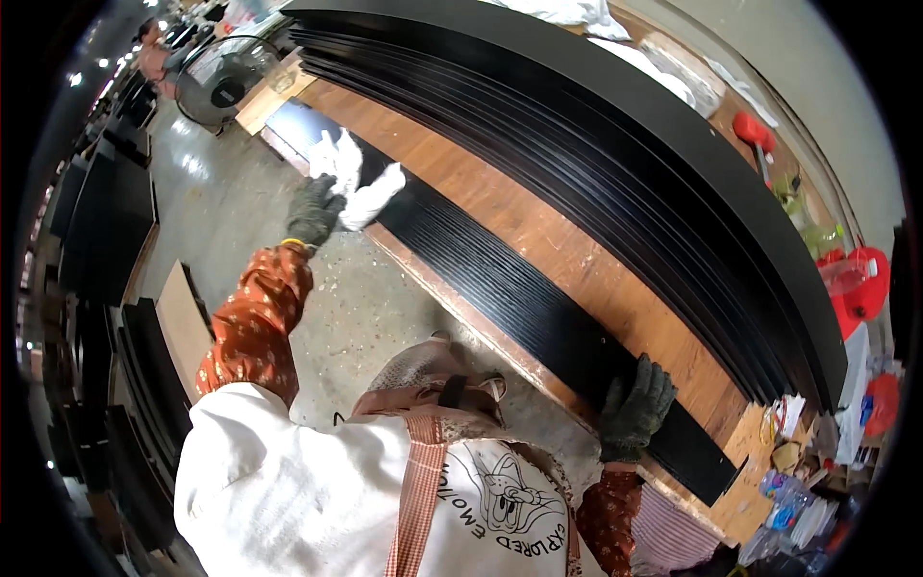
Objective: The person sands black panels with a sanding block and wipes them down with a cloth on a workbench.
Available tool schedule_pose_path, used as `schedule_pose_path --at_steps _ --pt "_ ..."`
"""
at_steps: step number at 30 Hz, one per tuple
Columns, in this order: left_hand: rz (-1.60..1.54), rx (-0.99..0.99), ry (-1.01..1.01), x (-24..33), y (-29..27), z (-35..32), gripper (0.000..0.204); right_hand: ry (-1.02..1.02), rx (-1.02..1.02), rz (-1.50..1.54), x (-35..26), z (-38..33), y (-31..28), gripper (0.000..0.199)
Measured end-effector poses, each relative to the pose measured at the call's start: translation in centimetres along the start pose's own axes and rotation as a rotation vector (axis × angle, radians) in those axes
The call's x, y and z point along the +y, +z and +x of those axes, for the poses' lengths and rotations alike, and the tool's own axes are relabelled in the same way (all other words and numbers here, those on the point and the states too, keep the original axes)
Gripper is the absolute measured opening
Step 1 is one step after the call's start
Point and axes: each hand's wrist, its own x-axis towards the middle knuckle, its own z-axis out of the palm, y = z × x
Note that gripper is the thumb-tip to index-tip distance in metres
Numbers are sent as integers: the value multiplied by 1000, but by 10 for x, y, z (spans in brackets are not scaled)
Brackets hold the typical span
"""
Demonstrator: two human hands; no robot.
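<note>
A long, narrow black board (500,274) with fine grooves lies along the near edge of the wooden workbench. My left hand (315,210), in a dark work glove, grips a crumpled white cloth (361,192) against the board toward its far left end. Part of that cloth bunches up above the glove, and the fingers are partly hidden by it. Near the board's right end, my right hand (636,409) rests on top with its gloved fingers extended and nothing held in them.
A tall stack of black boards (577,163) runs along the back of the workbench (461,173). Behind it sit a red container (865,288) and assorted bottles. At left are a standing fan (226,91), more dark panels (106,216) and a person (154,62) farther off.
</note>
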Motion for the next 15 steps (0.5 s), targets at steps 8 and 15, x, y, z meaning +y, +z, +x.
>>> schedule_pose_path --at_steps 8,15 --pt "-112 -256 565 214 14 -48 25 -355 -336 186 -137 79 17 83" --pt "9 -210 217 17 16 28 38 -301 -366 174 -144 81 13 97"
